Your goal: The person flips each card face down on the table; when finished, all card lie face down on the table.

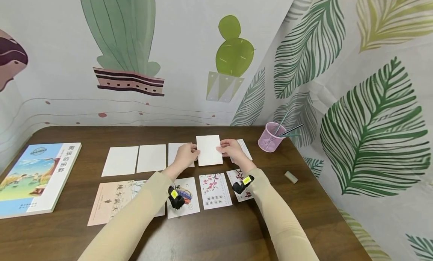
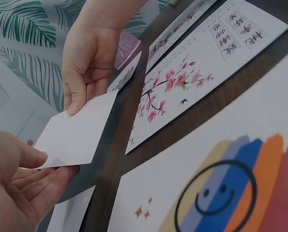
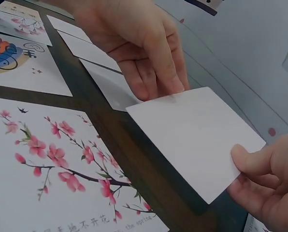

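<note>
Both hands hold one blank white card (image 1: 209,150) above the table, with a gap under it in the wrist views. My left hand (image 1: 184,155) pinches its left edge between thumb and fingers. On the opposite edge my right hand (image 1: 232,151) pinches it the same way, thumb (image 3: 250,162) on top. Below the held card lies a card with pink blossoms (image 1: 215,190). Beside that one is a smiley card (image 2: 216,193) with rainbow strokes, partly behind the left wrist. A card with red characters (image 1: 244,193) lies under the right wrist.
Blank white cards (image 1: 120,161) form the back row; a partly hidden one (image 1: 244,149) has faint print. A pink card (image 1: 107,204) lies front left. A thick book (image 1: 37,178) is at far left. A pink mesh pen cup (image 1: 270,137) and an eraser (image 1: 291,177) are at right.
</note>
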Motion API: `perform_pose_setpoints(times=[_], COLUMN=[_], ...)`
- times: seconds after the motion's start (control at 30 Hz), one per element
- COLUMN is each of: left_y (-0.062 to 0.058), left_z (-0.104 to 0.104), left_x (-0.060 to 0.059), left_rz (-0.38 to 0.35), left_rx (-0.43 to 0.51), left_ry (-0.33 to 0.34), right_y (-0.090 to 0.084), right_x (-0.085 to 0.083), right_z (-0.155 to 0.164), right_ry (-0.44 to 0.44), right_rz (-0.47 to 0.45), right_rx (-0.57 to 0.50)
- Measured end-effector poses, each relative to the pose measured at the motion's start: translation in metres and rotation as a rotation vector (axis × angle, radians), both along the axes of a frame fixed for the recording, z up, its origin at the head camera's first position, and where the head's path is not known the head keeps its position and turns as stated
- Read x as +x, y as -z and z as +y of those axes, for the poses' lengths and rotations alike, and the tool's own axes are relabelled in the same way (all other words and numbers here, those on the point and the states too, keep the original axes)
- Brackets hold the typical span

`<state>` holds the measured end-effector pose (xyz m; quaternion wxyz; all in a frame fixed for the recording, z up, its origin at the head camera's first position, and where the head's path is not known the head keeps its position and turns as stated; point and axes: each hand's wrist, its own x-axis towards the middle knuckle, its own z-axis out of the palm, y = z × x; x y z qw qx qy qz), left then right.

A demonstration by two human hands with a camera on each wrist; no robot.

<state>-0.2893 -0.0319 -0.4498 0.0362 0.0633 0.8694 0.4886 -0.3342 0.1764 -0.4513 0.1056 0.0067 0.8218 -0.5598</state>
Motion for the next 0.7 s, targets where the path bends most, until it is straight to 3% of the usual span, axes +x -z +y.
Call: perform_pose_setpoints(times=[0.33,0.7], left_y=[-0.005,-0.006], left_z=[-0.010,-0.005], left_x=[0.001,0.005], left_rz=[0.010,0.035], left_rx=[-0.006,-0.045], left_ry=[-0.079,-0.016], right_y=[0.003,0.003], right_x=[-0.004,-0.004], right_z=[-0.011,-0.019], right_ry=[0.023,0.050], right_rz=[-0.012,0.035], right_rx=[0.035,0.183])
